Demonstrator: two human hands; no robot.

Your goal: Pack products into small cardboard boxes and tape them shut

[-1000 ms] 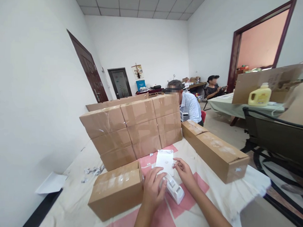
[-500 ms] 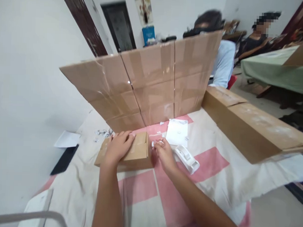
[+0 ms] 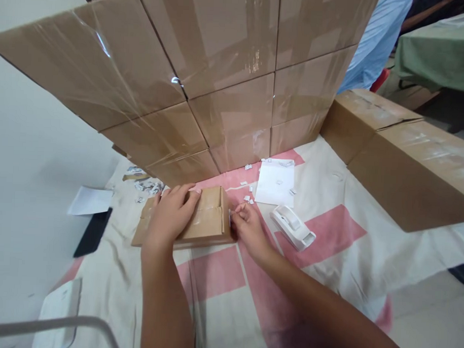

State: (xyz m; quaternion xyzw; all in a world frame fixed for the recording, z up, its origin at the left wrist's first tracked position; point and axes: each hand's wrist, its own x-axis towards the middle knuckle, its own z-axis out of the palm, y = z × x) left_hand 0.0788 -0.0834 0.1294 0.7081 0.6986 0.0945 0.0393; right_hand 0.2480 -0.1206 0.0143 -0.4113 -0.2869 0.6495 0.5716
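My left hand (image 3: 170, 216) lies flat, fingers stretched, on top of a small taped cardboard box (image 3: 207, 219) on the table. My right hand (image 3: 247, 226) is at the box's right end with fingers pinched together against its side, seemingly on a small white sticker too small to make out. A white label dispenser (image 3: 293, 227) lies just right of that hand. A white backing sheet (image 3: 275, 182) lies beyond it, with small white scraps scattered around.
A wall of stacked taped cartons (image 3: 205, 76) stands right behind the small box. Two long cartons (image 3: 404, 149) lie at the right. The cloth (image 3: 328, 248) is cream with pink squares. A person in a light-blue shirt (image 3: 373, 42) sits beyond. Paper (image 3: 89, 200) lies left.
My head has dropped and come closer. My left hand went from the dispenser to the box top; my right hand moved from the sheet to the box's right end.
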